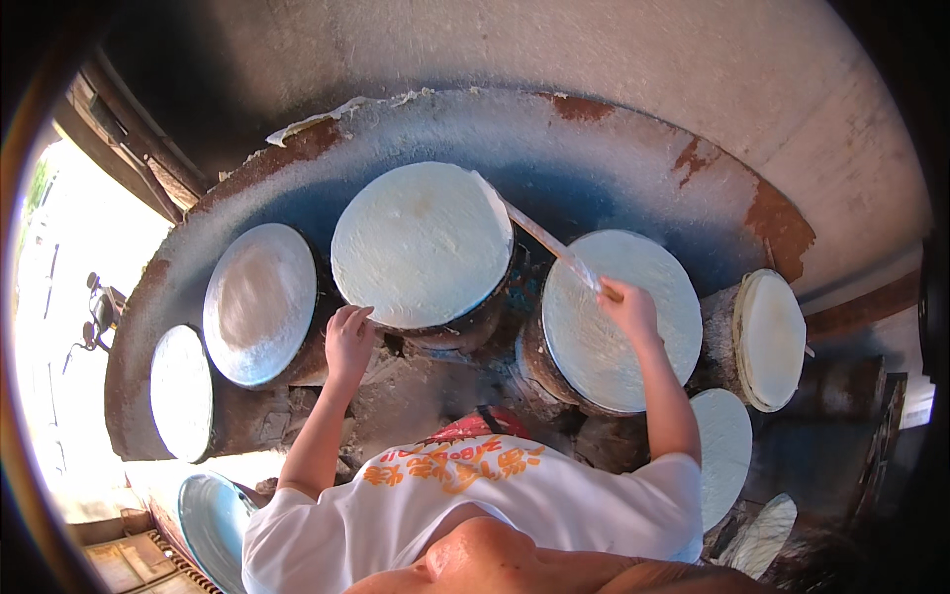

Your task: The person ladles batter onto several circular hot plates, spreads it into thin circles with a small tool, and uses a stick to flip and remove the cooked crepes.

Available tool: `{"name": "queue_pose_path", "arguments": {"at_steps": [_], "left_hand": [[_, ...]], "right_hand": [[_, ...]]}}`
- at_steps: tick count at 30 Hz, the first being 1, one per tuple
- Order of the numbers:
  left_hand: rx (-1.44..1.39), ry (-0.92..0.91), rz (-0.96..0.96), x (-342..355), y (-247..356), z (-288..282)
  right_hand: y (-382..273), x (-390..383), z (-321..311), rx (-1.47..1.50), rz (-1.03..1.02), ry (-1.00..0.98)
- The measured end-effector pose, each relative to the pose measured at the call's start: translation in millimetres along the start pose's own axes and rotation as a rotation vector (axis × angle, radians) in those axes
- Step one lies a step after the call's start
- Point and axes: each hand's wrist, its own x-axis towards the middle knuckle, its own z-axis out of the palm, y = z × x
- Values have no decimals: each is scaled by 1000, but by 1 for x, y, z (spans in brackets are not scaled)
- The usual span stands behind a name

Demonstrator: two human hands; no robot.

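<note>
At the centre front of a large round griddle (421, 238), covered with a pale thin sheet, my left hand (348, 327) has loosely bent fingers at the near left edge, with nothing visible held. My right hand (623, 307) grips a long flat stick (542, 233) above a second pale-coated griddle (604, 356); the stick's far end meets the central sheet's right edge. On the left are a griddle with a patchy grey-white surface (255, 302) and a smaller white one (180, 391). At the far right stands another griddle (772, 337) topped with a pale round.
A curved, rust-patched metal wall (594, 139) runs behind the griddles. A pale round (720, 445) and another pale piece (762, 535) sit at lower right, and a blue-rimmed basin (203, 525) at lower left. Bright daylight enters from the left.
</note>
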Motion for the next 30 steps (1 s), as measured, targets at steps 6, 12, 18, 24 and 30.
{"name": "queue_pose_path", "arguments": {"at_steps": [6,12,18,24,30], "left_hand": [[22,46,-29,61,-20,23],[110,122,51,148,-68,36],[140,26,-78,242,-107,62],[188,-212,51,291,-153,92],[-708,-365,-170,300,-159,75]], "right_hand": [[-38,168,85,117,-234,-132],[-99,244,171,320,-261,-178],[-145,254,169,161,-244,-320],[-168,228,146,195,-488,-142],[-194,185,128,273,-651,-24]]}}
